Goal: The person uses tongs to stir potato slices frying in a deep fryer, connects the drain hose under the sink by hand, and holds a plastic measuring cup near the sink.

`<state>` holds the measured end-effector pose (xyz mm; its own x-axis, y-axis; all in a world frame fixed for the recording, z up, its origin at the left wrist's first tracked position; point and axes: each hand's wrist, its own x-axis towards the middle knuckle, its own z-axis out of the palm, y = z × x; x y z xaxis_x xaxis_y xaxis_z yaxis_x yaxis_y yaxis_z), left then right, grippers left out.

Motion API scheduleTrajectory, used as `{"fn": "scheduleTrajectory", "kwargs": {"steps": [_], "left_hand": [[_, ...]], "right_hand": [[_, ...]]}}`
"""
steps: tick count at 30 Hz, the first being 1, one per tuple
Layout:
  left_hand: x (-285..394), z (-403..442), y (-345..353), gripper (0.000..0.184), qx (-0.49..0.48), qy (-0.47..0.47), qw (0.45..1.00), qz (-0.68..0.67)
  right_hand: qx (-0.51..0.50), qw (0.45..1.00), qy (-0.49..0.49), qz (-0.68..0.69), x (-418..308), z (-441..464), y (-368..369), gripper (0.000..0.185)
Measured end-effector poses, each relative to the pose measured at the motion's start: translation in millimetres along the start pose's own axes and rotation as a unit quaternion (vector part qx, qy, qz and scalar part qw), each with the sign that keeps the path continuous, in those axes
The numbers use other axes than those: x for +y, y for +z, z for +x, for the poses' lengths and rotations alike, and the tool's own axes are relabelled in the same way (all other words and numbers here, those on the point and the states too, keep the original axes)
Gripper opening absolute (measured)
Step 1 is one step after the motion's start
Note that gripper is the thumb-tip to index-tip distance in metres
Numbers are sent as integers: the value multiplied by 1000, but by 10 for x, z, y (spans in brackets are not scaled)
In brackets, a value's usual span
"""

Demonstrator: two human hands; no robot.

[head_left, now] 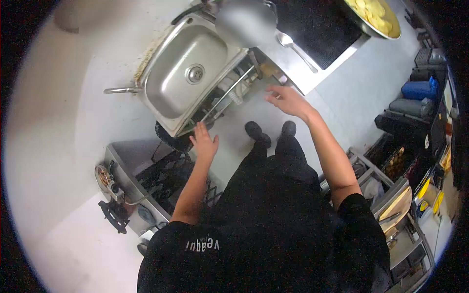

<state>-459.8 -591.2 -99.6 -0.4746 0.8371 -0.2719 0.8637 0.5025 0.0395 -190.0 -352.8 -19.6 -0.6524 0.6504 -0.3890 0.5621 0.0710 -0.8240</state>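
Observation:
Near the front edge of the steel sink (168, 100), my left hand (204, 140) has its fingers apart and holds nothing. My right hand (286, 100) is held out over the floor, between the sink and the counter with the spoon; its fingers are apart and slightly curled, with nothing in them. A metal spoon (298, 52) lies on the white counter beyond my right hand. At the top right is a large pan (373, 17) with yellow slices in it.
A tap (122, 90) stands at the sink's left. Beneath the sink runs a metal rail (229, 93). A steel unit (129, 171) is at the lower left. On the right are shelves, a wooden board (396, 210) and a blue bundle (420, 89).

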Motion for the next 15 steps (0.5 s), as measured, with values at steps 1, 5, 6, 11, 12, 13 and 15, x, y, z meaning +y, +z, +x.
{"fn": "scheduleTrajectory", "kwargs": {"steps": [1, 5, 6, 11, 12, 13, 15], "left_hand": [[126, -15, 100, 86, -65, -8, 997, -37], [403, 403, 957, 89, -109, -118, 966, -202], [397, 548, 1286, 88, -119, -127, 966, -192], [779, 1321, 2260, 80, -147, -230, 882, -384], [826, 1455, 2428, 80, -143, -250, 872, -397], [861, 1593, 2595, 79, -133, -267, 864, -407], [821, 1865, 3074, 78, -83, -289, 855, -423]], "right_hand": [[-5, 1000, 7, 10, 124, -11, 51, 43], [49, 997, -53, 17, 497, 59, 76, 39], [113, 986, -119, 26, 534, 42, 49, 35], [146, 964, -213, -62, 765, 219, -75, 26], [130, 953, -242, -131, 797, 229, -40, 25], [114, 933, -275, -201, 842, 252, 27, 23], [126, 938, -271, -176, 910, 276, 242, 23]]}}
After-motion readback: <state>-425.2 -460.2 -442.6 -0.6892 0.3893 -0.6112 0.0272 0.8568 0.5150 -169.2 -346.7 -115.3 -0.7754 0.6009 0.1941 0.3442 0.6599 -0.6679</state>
